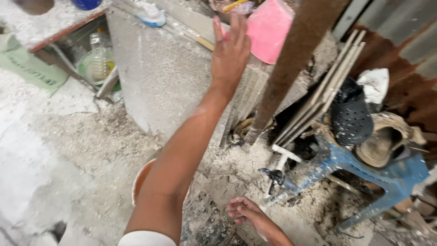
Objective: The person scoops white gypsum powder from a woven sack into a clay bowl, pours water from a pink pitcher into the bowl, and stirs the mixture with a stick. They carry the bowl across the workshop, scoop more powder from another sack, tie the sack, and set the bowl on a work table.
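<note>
Fingers (236, 23) of the left hand (231, 52) spread apart, empty, just beside the pink bucket (269, 29) at one o'clock, above a leaning grey slab (159, 77). The right hand (246, 212) rests loosely spread on the dusty floor (77, 155) at six o'clock. A rusty post (291, 64), stacked tiles (318, 91) and a blue stool (364, 168) crowd three o'clock.

Bare forearms, white short sleeve (146, 238) on left arm, dusty fingers (237, 211)
</note>
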Action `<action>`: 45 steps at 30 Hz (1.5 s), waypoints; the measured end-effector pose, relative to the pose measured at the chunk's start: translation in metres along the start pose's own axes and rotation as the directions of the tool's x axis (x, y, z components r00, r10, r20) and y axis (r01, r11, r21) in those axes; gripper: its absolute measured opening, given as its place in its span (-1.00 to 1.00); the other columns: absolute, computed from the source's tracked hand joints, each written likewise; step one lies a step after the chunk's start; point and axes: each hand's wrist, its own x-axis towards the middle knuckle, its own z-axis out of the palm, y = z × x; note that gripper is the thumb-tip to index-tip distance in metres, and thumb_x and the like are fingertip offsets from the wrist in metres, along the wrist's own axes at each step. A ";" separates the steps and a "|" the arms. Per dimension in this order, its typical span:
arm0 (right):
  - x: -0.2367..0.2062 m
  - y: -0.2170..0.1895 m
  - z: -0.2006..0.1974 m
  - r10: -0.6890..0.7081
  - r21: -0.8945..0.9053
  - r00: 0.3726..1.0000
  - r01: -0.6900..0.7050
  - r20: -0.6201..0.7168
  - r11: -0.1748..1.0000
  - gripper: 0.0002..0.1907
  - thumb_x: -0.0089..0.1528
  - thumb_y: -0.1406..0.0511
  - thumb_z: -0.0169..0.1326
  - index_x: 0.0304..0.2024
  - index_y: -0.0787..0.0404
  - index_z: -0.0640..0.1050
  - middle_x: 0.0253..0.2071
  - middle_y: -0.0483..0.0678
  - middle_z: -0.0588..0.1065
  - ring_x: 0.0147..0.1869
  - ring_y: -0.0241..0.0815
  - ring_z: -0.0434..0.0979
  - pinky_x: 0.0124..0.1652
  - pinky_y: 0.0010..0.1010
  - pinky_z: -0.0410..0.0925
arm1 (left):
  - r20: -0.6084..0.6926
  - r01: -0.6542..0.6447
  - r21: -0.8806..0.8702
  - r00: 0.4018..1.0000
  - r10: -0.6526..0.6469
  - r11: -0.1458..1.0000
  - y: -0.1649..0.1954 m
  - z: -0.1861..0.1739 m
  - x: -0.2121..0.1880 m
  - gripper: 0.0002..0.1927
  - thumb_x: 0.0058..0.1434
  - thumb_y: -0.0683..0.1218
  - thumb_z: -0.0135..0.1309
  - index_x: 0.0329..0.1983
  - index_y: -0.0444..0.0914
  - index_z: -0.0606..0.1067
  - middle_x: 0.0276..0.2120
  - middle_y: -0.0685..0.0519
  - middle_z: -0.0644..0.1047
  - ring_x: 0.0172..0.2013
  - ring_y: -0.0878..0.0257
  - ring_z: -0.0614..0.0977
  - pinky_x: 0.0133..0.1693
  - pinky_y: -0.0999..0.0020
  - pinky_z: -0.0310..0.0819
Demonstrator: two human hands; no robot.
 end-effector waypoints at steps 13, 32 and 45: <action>0.125 -0.070 0.133 0.177 -0.563 0.984 -0.162 -0.029 0.810 -0.39 0.27 0.03 -0.06 0.33 0.07 0.30 0.16 -0.03 0.57 0.16 -0.06 0.59 0.06 -0.16 0.46 | 0.933 0.896 0.109 0.057 -0.354 0.431 -0.132 0.007 -0.464 -0.45 0.36 0.20 -0.09 0.28 -0.18 0.45 0.23 -0.45 0.36 0.28 -0.34 0.37 0.30 -0.13 0.23; 0.098 -0.141 0.299 -0.148 -0.861 0.986 0.009 -0.078 0.509 -0.65 0.29 0.07 0.03 -0.26 0.26 0.47 -0.36 0.06 0.52 -0.38 -0.05 0.60 -0.39 -0.19 0.52 | 0.853 0.969 0.008 -0.136 -0.504 -0.249 -0.160 -0.115 -0.497 -0.71 0.05 0.00 0.26 -0.35 -0.34 0.56 -0.42 -0.22 0.63 -0.43 -0.03 0.62 -0.37 0.08 0.49; -0.119 -0.264 0.407 -0.150 -0.854 0.982 0.173 0.113 0.491 -0.67 0.23 0.14 0.16 -0.43 0.27 0.45 -0.54 -0.06 0.33 -0.41 -0.24 0.31 -0.34 -0.28 0.33 | 0.979 0.661 0.039 -0.176 -0.104 -0.750 -0.325 -0.400 -0.465 -0.74 0.21 0.00 0.12 -0.31 -0.32 0.51 -0.51 0.02 0.50 -0.48 0.28 0.53 -0.40 0.31 0.49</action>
